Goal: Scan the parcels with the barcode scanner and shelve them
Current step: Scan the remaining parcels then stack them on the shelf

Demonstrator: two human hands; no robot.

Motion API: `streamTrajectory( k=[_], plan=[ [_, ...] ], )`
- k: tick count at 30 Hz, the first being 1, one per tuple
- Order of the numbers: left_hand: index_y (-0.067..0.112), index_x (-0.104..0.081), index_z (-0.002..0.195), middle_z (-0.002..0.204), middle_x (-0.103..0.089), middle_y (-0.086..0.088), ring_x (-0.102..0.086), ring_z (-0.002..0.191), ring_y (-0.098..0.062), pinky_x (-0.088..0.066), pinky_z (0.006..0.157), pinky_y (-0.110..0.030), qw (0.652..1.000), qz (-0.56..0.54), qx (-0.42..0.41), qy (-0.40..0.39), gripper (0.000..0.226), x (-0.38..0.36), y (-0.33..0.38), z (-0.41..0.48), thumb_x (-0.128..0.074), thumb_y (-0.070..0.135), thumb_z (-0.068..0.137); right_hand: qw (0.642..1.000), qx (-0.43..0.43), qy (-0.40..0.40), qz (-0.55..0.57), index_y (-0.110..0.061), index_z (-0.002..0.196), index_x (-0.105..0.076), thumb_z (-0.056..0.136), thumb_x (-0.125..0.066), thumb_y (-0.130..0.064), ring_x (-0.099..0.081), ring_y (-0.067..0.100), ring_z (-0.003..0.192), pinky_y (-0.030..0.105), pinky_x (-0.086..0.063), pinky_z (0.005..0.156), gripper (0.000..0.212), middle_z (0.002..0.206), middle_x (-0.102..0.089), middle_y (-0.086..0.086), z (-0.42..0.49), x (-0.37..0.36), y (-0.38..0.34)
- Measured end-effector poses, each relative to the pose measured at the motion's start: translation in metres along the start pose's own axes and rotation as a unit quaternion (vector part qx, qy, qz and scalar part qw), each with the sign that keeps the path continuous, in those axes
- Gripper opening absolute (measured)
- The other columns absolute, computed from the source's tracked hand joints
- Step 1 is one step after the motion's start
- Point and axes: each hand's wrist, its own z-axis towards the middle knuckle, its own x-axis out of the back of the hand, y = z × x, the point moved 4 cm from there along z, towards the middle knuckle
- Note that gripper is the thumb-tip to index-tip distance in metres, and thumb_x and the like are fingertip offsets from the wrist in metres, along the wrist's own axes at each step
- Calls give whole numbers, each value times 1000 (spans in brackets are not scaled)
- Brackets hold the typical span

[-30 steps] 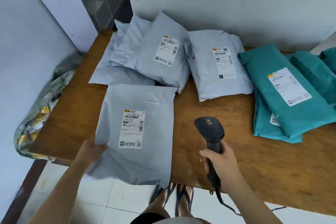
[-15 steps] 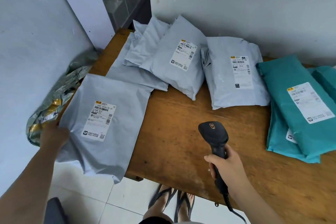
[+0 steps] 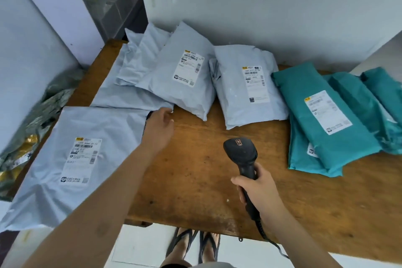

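Open wood in the middle, parcels on three sides

The bare tabletop runs as a wide lane from the front edge toward the back; the right grip with the barcode scanner stands in it toward the right, the left grip over its left margin. A large grey parcel covers the front-left corner and overhangs the edge. A heap of grey parcels and a single grey parcel close the back against the wall, with only a narrow wedge of wood between their near ends. Stacked teal parcels block the right; in front of them the wood lies open
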Motion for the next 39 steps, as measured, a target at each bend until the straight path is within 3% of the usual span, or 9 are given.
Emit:
streamTrajectory(
  k=[4,7,12,16,18,23,27,32,39],
  plan=[
    [13,-53,118,97,-57,-4,-55,87,-20,-42,74,-29,989,-32,14,-144,29,-79,56,18,-53,20,90,999,-5,45,17,-14,99,-56,81,-67,-7,-46,13,34,21,-41,39,23,54,-55,9,-6,37,-3],
    [13,-55,83,74,-53,-4,-52,76,-23,-41,70,-32,972,-58,50,-221,13,-124,81,36,-59,24,79,996,-8,82,42,-16,101,-55,81,-68,-7,-45,11,33,22,-40,39,25,51,-54,4,-9,64,-3],
    [-7,-61,113,105,-67,-19,-66,85,-31,-49,63,-27,971,-139,135,-142,66,-153,94,62,-71,45,73,990,-11,127,63,-6,99,-55,79,-67,-8,-44,12,35,24,-40,42,23,57,-52,9,-14,98,0],
    [8,-56,70,74,-62,-9,-60,72,-27,-47,47,-20,976,-157,104,-111,19,-149,110,57,-67,19,81,986,-23,144,78,-3,100,-54,79,-66,-9,-45,14,37,25,-40,43,25,60,-51,11,-14,109,4],
    [9,-54,75,67,-52,-2,-52,63,-21,-39,37,-17,974,-172,81,-126,10,-144,117,44,-60,10,83,986,-23,143,82,-3,100,-54,79,-66,-8,-44,14,37,24,-40,43,25,60,-51,12,-12,109,4],
    [12,-54,108,85,-61,-6,-54,70,-23,-39,54,-27,946,-202,141,-211,27,-124,58,-18,-54,1,84,988,-22,111,104,-6,100,-55,80,-66,-8,-45,14,37,24,-41,42,22,54,-52,7,-10,90,-2],
    [4,-59,108,68,-58,-10,-45,51,-19,-36,44,-23,927,-154,247,-235,29,-104,-26,-89,-61,2,79,993,-27,69,93,-4,100,-55,81,-65,-4,-45,14,38,23,-43,42,22,59,-54,11,-12,63,-1],
    [3,-58,116,103,-70,-6,-66,93,-24,-54,79,-37,931,-128,245,-237,45,-87,-83,-127,-74,5,73,994,-68,7,87,-2,97,-54,79,-63,-1,-44,17,37,23,-39,40,20,57,-53,11,-19,29,12],
    [5,-65,72,62,-66,-2,-59,56,-15,-48,55,-26,950,-40,219,-217,25,-87,-79,-107,-69,27,84,986,-113,-50,110,-6,99,-58,80,-62,-2,-46,21,42,27,-40,45,21,58,-55,13,-27,3,27]
  ],
)
